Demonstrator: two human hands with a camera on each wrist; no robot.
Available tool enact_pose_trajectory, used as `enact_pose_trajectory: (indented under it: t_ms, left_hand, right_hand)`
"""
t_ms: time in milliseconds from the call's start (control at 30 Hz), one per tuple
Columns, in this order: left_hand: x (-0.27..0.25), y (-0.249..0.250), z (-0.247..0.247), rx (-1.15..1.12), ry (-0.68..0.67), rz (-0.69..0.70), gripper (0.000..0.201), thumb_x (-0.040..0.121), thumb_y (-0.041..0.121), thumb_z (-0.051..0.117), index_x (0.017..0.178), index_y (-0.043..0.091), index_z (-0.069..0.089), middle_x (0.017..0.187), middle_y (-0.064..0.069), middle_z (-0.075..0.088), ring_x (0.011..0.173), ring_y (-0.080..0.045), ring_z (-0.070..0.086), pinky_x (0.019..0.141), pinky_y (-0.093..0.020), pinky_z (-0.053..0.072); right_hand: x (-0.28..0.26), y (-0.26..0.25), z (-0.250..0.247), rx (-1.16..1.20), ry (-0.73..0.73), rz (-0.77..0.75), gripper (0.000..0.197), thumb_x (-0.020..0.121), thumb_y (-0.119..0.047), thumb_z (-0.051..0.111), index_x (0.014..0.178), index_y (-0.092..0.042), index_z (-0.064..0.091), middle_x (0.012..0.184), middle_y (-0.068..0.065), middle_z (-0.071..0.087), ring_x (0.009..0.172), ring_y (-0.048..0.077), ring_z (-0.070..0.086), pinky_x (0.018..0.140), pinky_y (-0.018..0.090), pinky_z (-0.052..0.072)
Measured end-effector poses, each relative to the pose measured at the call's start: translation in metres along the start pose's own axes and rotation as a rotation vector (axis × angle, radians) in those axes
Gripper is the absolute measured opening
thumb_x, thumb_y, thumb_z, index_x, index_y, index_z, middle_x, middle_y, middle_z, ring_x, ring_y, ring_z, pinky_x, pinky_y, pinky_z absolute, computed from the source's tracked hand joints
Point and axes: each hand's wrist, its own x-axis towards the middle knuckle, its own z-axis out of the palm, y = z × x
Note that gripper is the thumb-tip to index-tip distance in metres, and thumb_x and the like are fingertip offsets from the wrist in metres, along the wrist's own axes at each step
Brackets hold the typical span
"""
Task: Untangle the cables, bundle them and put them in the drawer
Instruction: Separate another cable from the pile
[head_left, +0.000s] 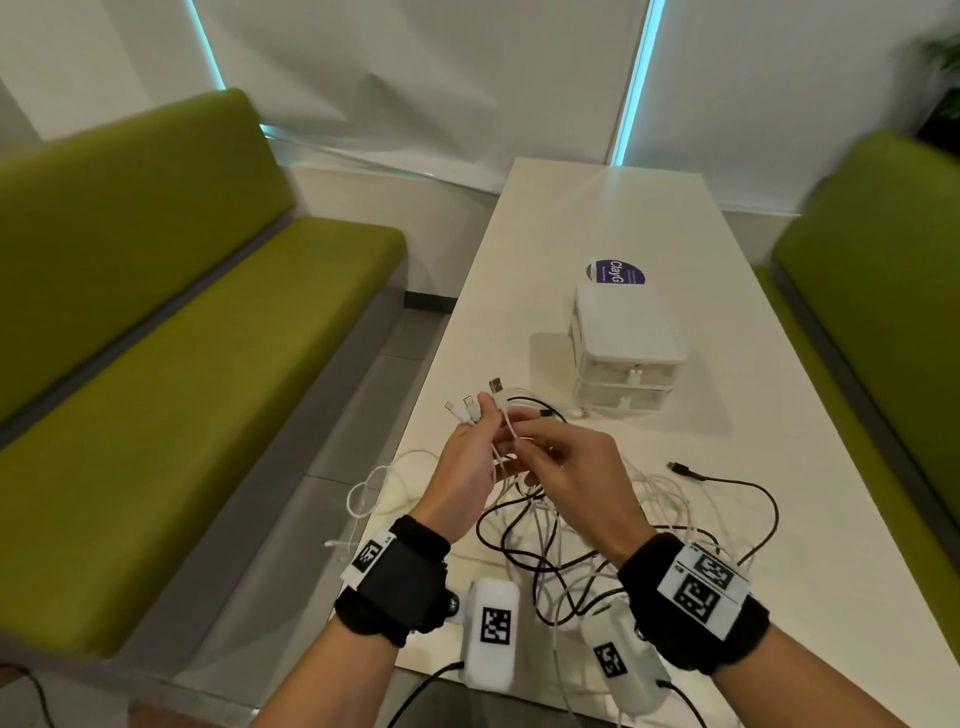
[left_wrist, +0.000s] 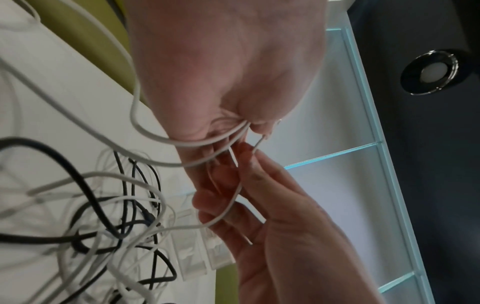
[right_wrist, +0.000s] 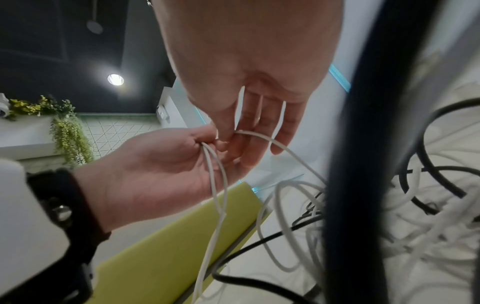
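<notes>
The left hand pinches several white cables just below their plugs, three connector ends fanning out at its eleven o'clock; the right hand pinches one white strand beside it, both raised over the tangle on the bench. The likely risk is a snag (black and white leads still cross below), so a hard pull may tighten a knot or drag the pile off the near edge. One two-drawer box stands shut at one o'clock; two green sofas flank it; cable count cannot be told.
</notes>
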Motion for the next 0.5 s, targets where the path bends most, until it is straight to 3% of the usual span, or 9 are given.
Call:
enact_pose_trajectory:
  t_ms: [67,200,367,500]
  left_hand:
    - [-0.003,-0.001,0.0,-0.001,-0.017,-0.008,0.056,0.104,0.044,0.027,0.103,0.006,0.068,0.083,-0.008,0.074,0.078,-0.014,0.071,0.069,-0.027,0.057]
    - [-0.007,-0.003,0.001,0.011,-0.065,0.011,0.056,0.104,0.044,0.023,0.111,0.009,0.066,0.085,-0.003,0.074,0.076,-0.01,0.07,0.065,-0.025,0.057]
    - [-0.01,-0.008,0.003,0.019,-0.048,0.018,0.055,0.1,0.05,0.026,0.116,0.014,0.065,0.098,-0.005,0.073,0.087,-0.015,0.069,0.07,-0.032,0.055]
    - [-0.012,-0.006,0.006,0.007,-0.042,0.005,0.056,0.094,0.054,0.034,0.12,0.016,0.063,0.116,-0.005,0.067,0.086,-0.024,0.064,0.055,-0.034,0.045]
  right_hand:
    - [-0.001,0.001,-0.001,0.011,-0.015,-0.002,0.031,0.09,-0.008,0.064,0.107,-0.03,0.076,0.107,-0.019,0.073,0.085,0.01,0.072,0.076,0.045,0.057]
    - [-0.004,0.002,-0.001,0.009,-0.035,0.011,0.033,0.092,-0.013,0.06,0.114,-0.035,0.072,0.094,-0.016,0.076,0.075,0.017,0.071,0.068,0.049,0.056]
    - [-0.009,-0.002,0.003,0.051,-0.044,0.067,0.025,0.095,-0.01,0.058,0.109,-0.022,0.074,0.092,-0.01,0.074,0.065,0.015,0.069,0.06,0.038,0.058]
    - [-0.008,-0.004,0.006,0.099,-0.111,0.093,0.019,0.093,-0.006,0.058,0.096,-0.014,0.075,0.077,-0.008,0.071,0.055,0.016,0.066,0.059,0.037,0.057]
